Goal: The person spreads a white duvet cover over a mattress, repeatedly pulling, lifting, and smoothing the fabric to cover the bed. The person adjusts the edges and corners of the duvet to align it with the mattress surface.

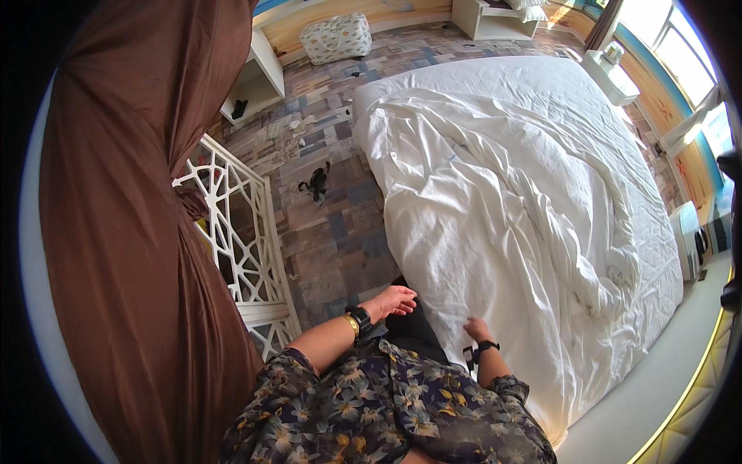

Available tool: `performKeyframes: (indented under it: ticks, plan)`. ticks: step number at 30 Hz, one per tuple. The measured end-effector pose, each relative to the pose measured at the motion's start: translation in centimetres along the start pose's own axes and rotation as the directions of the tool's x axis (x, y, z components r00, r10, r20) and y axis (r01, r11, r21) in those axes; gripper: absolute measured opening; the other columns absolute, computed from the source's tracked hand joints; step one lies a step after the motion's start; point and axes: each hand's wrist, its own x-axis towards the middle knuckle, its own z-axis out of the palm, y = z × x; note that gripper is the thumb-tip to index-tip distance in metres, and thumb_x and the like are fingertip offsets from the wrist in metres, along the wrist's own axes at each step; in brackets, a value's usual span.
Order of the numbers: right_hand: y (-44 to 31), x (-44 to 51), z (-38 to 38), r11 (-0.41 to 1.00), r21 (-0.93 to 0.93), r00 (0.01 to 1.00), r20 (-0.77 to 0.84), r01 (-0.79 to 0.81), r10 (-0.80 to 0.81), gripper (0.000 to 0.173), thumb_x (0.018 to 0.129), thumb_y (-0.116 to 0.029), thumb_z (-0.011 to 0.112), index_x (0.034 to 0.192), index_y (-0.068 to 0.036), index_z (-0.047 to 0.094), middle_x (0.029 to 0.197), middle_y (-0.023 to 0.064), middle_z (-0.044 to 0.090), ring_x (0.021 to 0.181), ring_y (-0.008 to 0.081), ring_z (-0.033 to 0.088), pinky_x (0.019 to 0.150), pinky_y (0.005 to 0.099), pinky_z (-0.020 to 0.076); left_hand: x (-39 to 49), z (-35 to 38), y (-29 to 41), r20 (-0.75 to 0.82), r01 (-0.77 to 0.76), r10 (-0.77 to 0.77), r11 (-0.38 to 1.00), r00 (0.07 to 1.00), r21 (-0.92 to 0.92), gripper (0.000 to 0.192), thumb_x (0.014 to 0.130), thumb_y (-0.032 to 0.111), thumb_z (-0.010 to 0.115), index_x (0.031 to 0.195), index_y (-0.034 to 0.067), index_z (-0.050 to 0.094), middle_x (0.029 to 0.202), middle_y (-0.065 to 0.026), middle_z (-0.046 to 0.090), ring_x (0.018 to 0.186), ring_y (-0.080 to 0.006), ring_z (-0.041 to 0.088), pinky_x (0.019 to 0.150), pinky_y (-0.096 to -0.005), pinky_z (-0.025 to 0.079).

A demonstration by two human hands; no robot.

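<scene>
A rumpled white duvet [464,214] lies over a mattress with a white fitted sheet [522,81], to the front and right of me. My left hand [396,303] is beside the bed's near left edge, its fingers loosely curled with nothing visible in them. Over the duvet's near part is my right hand [478,329]; its fingers are bent towards the cloth, and whether they pinch it cannot be made out. Both wrists wear black straps, the left one also a gold bracelet [351,326].
A brown curtain [133,174] hangs at the left beside a white lattice screen [269,232]. On the wood-patterned floor [324,249] lie a black strap-like item [317,182] and scraps. Farther off are a patterned storage bag [336,39] and a white nightstand [611,78].
</scene>
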Motion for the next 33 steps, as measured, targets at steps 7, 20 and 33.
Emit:
performKeyframes:
  ticks: [7, 20, 33]
  plan:
    - [-12.4, 15.0, -11.3, 0.878, 0.469, 0.915, -0.304, -0.098, 0.265, 0.075, 0.079, -0.03, 0.067, 0.139, 0.001, 0.033, 0.137, 0.0254, 0.042, 0.128, 0.0362, 0.041, 0.104, 0.0393, 0.0355, 5.1, -9.1, 10.4, -0.103, 0.017, -0.017, 1.0, 0.995, -0.005, 0.023, 0.092, 0.026, 0.058, 0.107, 0.009, 0.058, 0.088, -0.0034, 0.064, 0.072, -0.0131, 0.061, 0.061, -0.0256, 0.049]
    - [-41.8, 30.1, -17.2, 0.805, 0.589, 0.885, 0.407, -0.066, -0.226, 0.048, 0.086, -0.035, 0.062, 0.122, -0.005, 0.055, 0.097, 0.0059, 0.067, 0.079, 0.016, 0.065, 0.062, 0.03, 0.0525, 8.7, -18.4, 22.8, -0.229, -0.09, 0.018, 0.949, 0.973, -0.303, 0.022, 0.094, 0.021, 0.054, 0.112, 0.008, 0.057, 0.094, -0.0051, 0.065, 0.078, -0.0136, 0.063, 0.065, -0.0245, 0.05]
    - [-57.9, 43.2, -26.4, 0.653, 0.754, 0.995, 0.008, -0.073, 0.102, 0.074, 0.078, -0.032, 0.069, 0.139, -0.003, 0.037, 0.123, 0.0156, 0.054, 0.107, 0.0282, 0.056, 0.072, 0.0435, 0.0542, 12.2, -35.5, 33.9, -0.121, 0.017, -0.047, 0.972, 0.991, -0.236, 0.021, 0.094, 0.02, 0.054, 0.11, 0.008, 0.057, 0.095, -0.0056, 0.065, 0.079, -0.0151, 0.063, 0.067, -0.0267, 0.05]
